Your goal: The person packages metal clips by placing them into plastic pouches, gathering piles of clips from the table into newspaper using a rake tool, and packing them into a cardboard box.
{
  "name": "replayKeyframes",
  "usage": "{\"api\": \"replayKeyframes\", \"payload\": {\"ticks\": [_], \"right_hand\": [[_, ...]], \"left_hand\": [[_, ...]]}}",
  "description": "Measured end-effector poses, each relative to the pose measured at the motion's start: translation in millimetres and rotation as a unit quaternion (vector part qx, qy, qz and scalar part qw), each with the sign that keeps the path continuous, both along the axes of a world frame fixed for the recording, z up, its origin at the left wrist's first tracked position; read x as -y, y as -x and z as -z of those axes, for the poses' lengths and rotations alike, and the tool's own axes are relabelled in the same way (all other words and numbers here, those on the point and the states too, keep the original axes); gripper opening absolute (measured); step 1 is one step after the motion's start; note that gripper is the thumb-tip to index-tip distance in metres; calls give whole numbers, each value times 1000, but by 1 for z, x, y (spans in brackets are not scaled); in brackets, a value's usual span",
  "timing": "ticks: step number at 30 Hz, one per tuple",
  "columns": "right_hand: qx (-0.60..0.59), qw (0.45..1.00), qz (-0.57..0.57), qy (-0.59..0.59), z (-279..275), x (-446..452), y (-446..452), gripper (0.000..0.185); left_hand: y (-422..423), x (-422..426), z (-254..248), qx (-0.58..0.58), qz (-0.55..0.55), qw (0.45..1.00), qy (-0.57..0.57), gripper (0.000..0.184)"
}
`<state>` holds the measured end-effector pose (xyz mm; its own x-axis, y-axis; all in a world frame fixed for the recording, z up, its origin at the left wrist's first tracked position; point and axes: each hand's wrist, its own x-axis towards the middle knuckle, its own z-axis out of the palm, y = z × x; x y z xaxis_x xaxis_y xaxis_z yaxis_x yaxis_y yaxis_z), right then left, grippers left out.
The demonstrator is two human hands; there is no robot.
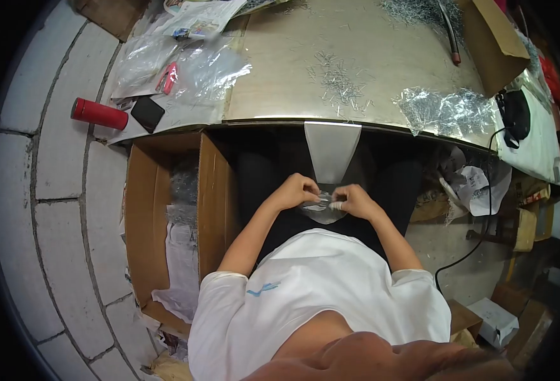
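Note:
Over my lap, a small clear plastic bag [323, 214] hangs between my two hands, with something pale and shiny near its mouth that is too small to name. My left hand [298, 192] pinches its left edge between thumb and fingers. On the other side my right hand [355, 202] is closed on the bag's right edge; a whitish wrap shows on one finger. Just beyond the hands, a white tapering chute [333, 149] slopes down from the table's front edge toward the bag.
Small thin metal pieces [340, 82] lie scattered on the table [280, 70]; a larger heap [413, 18] sits at the back right. An open cardboard box [213, 209] with plastic packs stands left of my legs. A red flask [100, 113] and black phone [147, 114] lie at the left.

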<state>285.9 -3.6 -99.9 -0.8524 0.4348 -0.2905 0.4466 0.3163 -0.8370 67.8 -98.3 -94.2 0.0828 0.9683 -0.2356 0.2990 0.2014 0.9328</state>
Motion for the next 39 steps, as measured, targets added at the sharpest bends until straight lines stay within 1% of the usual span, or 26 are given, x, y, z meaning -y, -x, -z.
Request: {"api": "replayKeyframes", "payload": {"ticks": [1, 3, 4, 6, 8, 10, 11, 13, 14, 17, 19, 20, 22, 23, 24, 25, 26, 28, 29, 30, 32, 33, 35, 36, 38, 39], "right_hand": [[38, 999, 10, -38, 6, 3, -4, 15], [-8, 998, 48, -38, 8, -12, -12, 14], [-54, 994, 91, -33, -4, -19, -10, 13], [-68, 983, 167, 16, -53, -44, -8, 16], [-165, 944, 283, 36, -90, -70, 8, 20], [-186, 926, 190, -267, -126, -100, 36, 29], [-191, 923, 191, -274, -125, -120, 54, 29], [-144, 848, 62, -507, -119, -151, 80, 36], [-145, 846, 62, -510, -120, -155, 80, 36], [-47, 907, 100, -406, -127, -168, 77, 42], [-95, 958, 122, -243, -118, -170, 60, 42], [-89, 960, 118, -239, -109, -170, 62, 42], [-180, 920, 225, -264, -98, -167, 70, 43], [-124, 902, 211, -354, -95, -160, 77, 46], [-100, 905, 194, -366, -97, -148, 86, 51], [-76, 898, 150, -406, -94, -135, 95, 51], [-51, 888, 104, -445, -92, -126, 102, 51], [-50, 886, 133, -442, -98, -97, 101, 50], [-50, 885, 150, -437, -101, -83, 95, 50], [-48, 887, 147, -434, -108, -74, 86, 50], [-108, 931, 121, -326, -129, -54, 62, 53], [-128, 928, 108, -332, -135, -49, 53, 52], [-152, 926, 135, -317, -136, -39, 39, 43], [-159, 930, 150, -295, -135, -36, 32, 39], [-156, 941, 157, -257, -127, -36, 20, 37], [-153, 950, 161, -219, -122, -35, 15, 36]], "left_hand": [[-2, -1, 4, -36, 11, 997, 72, 14], [-10, -4, 11, -59, -57, 995, 53, 14], [-15, -5, 7, -83, -119, 989, 37, 15], [-15, -8, -1, -133, -124, 983, 37, 22], [-10, -15, -7, 113, -195, 974, 7, 30], [-5, -22, -7, 166, -222, 961, -10, 33], [-3, -26, -5, 223, -248, 943, -20, 36], [1, -32, 5, 226, -255, 939, -40, 34], [2, -32, 11, 231, -263, 935, -53, 32], [-5, -32, 16, 274, -276, 919, -57, 27], [-4, -30, 26, 270, -277, 921, -50, 22], [-5, -28, 33, 265, -270, 925, -38, 18], [-10, -25, 42, 264, -234, 936, 2, 22], [-18, -27, 35, 413, -235, 880, 13, 26], [-25, -30, 30, 550, -232, 802, 24, 30], [-30, -26, 45, 607, -222, 761, 52, 43], [-34, -25, 39, 605, -215, 765, 58, 43], [-38, -22, 24, 631, -296, 712, 88, 57], [-26, -18, 41, 626, -213, 744, 97, 73], [-7, -17, 69, 628, -217, 741, 98, 73], [22, -7, 123, 754, 98, 646, 61, 83], [23, -5, 127, 759, 88, 641, 68, 83], [25, -3, 122, 664, 36, 737, 123, 90], [12, -3, 99, 664, 35, 736, 127, 90], [-21, -12, 40, 622, -89, 766, 139, 91], [-23, -13, 40, 622, -89, 765, 141, 91]]}}
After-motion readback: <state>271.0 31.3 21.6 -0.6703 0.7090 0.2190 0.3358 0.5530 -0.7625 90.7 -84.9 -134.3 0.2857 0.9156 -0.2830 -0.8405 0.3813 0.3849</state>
